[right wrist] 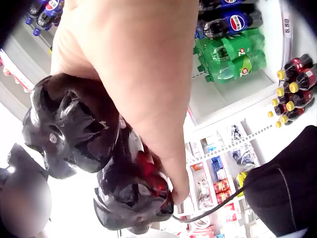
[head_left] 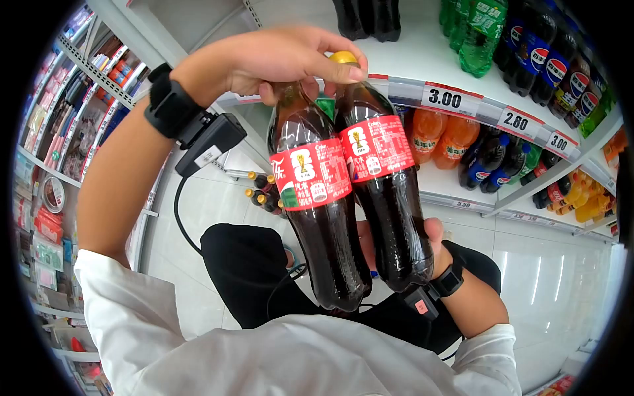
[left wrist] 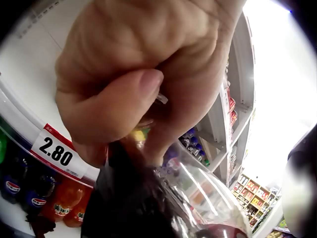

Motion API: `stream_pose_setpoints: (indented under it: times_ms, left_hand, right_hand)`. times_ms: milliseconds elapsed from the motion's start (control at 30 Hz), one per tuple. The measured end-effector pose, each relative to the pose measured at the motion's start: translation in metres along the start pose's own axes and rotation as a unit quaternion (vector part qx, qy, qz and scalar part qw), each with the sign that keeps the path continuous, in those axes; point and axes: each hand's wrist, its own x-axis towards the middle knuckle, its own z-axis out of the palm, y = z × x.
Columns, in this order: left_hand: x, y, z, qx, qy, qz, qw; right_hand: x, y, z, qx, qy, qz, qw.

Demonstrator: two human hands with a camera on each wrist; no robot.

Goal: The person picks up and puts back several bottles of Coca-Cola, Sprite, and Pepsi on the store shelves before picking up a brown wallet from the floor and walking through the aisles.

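Two large cola bottles with red labels, a left one (head_left: 310,173) and a right one (head_left: 378,148), are held side by side at a slant, necks up and away. At the top, my left hand (head_left: 290,59) grips both by their necks, its thumb beside the yellow cap (head_left: 343,57) of the right bottle. The left bottle's cap is hidden by the hand. Low on the right bottle, my right hand (head_left: 436,245) holds it near the base, fingers showing between the bottles. In the right wrist view both dark bottle bases (right wrist: 72,126) show beside that hand.
Ahead is a white shelf (head_left: 416,69) with price tags, green bottles (head_left: 483,39) and Pepsi bottles (head_left: 538,56). Orange drinks (head_left: 439,135) stand on the tier below. Small yellow-capped cola bottles (head_left: 264,191) stand low behind the held bottles. Packaged goods (head_left: 49,228) fill racks at left.
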Motion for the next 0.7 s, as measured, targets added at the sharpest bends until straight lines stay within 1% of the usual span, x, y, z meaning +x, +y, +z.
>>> stream_pose_setpoints:
  times_ms: [33,67,100,167,200,233,300,367,533,600,700]
  left_hand:
    - [0.004,0.0,0.0,0.001,0.0,0.0,1.0]
    - [0.008,0.0,-0.001,-0.013,-0.027,-0.024,0.999]
    - [0.012,-0.001,-0.002,-0.028,-0.055,-0.048,0.997]
    - [0.019,-0.008,-0.001,-0.043,-0.059,-0.053,0.996]
    - [0.023,-0.01,0.0,-0.058,-0.065,-0.057,0.995]
    - [0.026,-0.011,0.0,-0.056,-0.066,-0.056,0.995]
    - [0.031,-0.012,0.001,-0.079,-0.081,-0.069,0.991]
    - [0.033,-0.014,0.002,-0.083,-0.089,-0.07,0.99]
    - [0.037,-0.023,0.004,-0.078,-0.096,-0.056,0.991]
    - [0.035,-0.023,0.006,-0.093,-0.058,-0.064,0.992]
    - [0.032,-0.023,0.006,-0.111,-0.042,-0.057,0.991]
  right_hand:
    - [-0.001,-0.001,0.001,-0.053,0.042,0.015,0.998]
    - [0.0,0.0,-0.001,-0.054,0.042,0.014,0.998]
    - [0.003,0.002,-0.005,0.011,0.003,0.0,1.0]
    - [0.008,0.007,-0.011,0.141,-0.073,-0.029,0.987]
    - [0.009,0.007,-0.009,0.17,-0.068,-0.025,0.983]
    - [0.01,0.006,-0.006,0.17,-0.068,-0.027,0.983]
    - [0.01,0.006,-0.001,0.14,0.048,-0.034,0.988]
    - [0.012,0.008,-0.004,0.13,0.038,-0.037,0.99]
    - [0.013,0.002,0.001,0.126,0.05,-0.029,0.99]
    - [0.015,0.001,0.0,0.116,0.052,-0.03,0.991]
    - [0.018,0.0,0.003,0.105,0.045,-0.028,0.993]
